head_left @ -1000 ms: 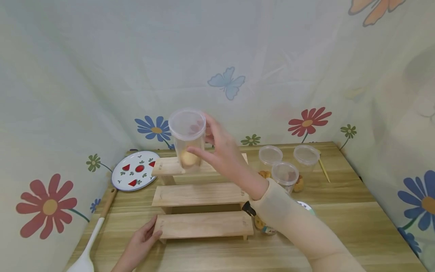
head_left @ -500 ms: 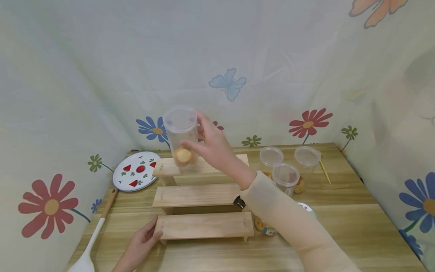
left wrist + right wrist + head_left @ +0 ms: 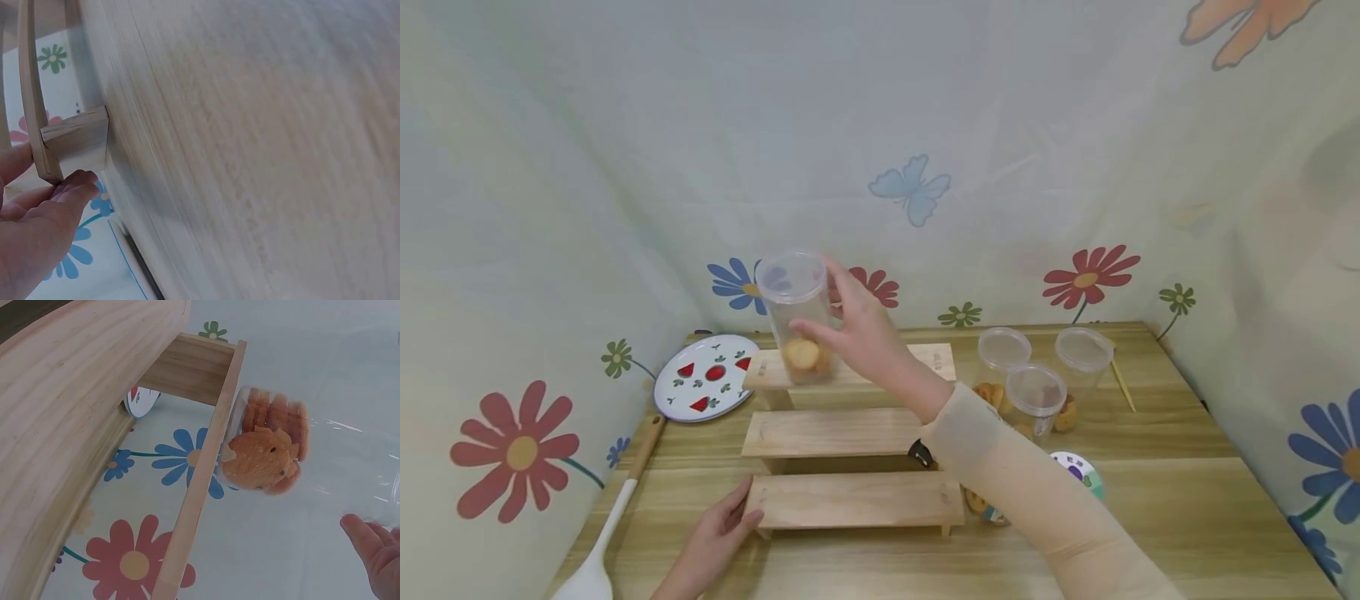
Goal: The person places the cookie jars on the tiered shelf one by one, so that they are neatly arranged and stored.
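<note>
A three-tier wooden display stand (image 3: pixel 857 500) sits on the table. My left hand (image 3: pixel 711 533) grips the left end of its lowest board, thumb on one face and fingers on the other, as the left wrist view shows. My right hand (image 3: pixel 865 333) holds a tall clear lidded jar (image 3: pixel 793 312) at the left part of the top board. Several cookies (image 3: pixel 269 447) lie in the bottom of that jar. In the right wrist view the jar's base is at the top board's surface; whether it fully rests there I cannot tell.
Several lidded clear jars (image 3: pixel 1036 392) with cookies stand right of the stand. A round white-and-green lid (image 3: pixel 1078 473) shows partly behind the sleeve. At left are an oval fruit-patterned plate (image 3: pixel 703 383) and a white spatula (image 3: pixel 613 517). A yellow stick (image 3: pixel 1122 379) lies back right.
My right hand has moved the jar left along the top board, then slightly lower. The left hand keeps its grip on the lowest board.
</note>
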`<state>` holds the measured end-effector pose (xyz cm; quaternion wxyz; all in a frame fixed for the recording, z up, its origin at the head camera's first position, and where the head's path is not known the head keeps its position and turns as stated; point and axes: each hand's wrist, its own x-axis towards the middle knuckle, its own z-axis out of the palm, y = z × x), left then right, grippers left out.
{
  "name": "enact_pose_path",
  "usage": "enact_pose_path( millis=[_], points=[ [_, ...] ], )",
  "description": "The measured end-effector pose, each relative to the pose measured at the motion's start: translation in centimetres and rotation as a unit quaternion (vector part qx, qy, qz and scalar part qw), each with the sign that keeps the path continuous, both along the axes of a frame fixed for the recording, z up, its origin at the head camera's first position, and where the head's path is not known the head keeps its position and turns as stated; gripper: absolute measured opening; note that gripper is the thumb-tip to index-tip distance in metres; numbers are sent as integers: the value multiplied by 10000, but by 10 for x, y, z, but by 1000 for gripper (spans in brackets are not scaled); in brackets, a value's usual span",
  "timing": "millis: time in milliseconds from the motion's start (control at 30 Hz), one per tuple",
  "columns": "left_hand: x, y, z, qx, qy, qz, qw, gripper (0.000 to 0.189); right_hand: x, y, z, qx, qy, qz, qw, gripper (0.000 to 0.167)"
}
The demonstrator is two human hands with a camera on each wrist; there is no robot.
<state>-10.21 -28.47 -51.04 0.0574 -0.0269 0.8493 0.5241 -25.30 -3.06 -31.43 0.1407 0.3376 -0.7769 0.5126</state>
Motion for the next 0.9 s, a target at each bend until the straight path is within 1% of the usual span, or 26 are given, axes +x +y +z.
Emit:
enact_pose_path(
  millis=[133, 267, 500, 767, 900],
  points=[
    [1, -1, -1, 10, -29, 4, 10000, 64, -1, -3, 0, -51, -36, -32, 10000, 84],
    [1, -1, -2, 129, -24, 3, 9999, 64, -3, -6, 2, 54, -105, -141, 9998, 84],
    [-1, 0, 0, 108, -67, 15, 9999, 64, -7, -10, 4, 287, -303, -179, 9990, 83],
    [-1, 0, 0, 173, -45, 8, 9998, 64, -13, -12, 3, 196, -441, 90, 9988, 85],
    [0, -1, -1, 180, 17, -5, 9998, 63, -14, -13, 1, 298, -512, 103, 9982, 87]
  ],
)
